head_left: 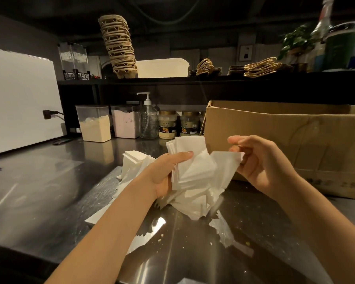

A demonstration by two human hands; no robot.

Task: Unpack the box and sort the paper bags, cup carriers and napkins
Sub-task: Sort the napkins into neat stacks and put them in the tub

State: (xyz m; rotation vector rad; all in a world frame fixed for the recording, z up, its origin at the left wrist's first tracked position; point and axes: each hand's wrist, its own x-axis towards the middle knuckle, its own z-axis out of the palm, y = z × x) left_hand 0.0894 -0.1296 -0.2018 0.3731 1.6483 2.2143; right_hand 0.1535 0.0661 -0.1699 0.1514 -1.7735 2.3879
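Note:
My left hand (168,171) grips a thick stack of white napkins (191,160) above the steel counter, thumb across the front. My right hand (260,160) pinches the edge of one loose napkin (226,167) that hangs off that stack. More napkins (193,203) lie in a messy heap on the counter under both hands. The open cardboard box (291,144) stands to the right, behind my right hand. On the shelf above, a tall stack of cup carriers (119,44) leans, and paper bags with twisted handles (260,67) lie flat.
A white lidded tub (162,67) sits on the shelf beside the carriers. At the back of the steel counter (49,191) stand two powder containers (94,124), a pump bottle (149,119) and jars (168,125). A white appliance (21,99) fills the left.

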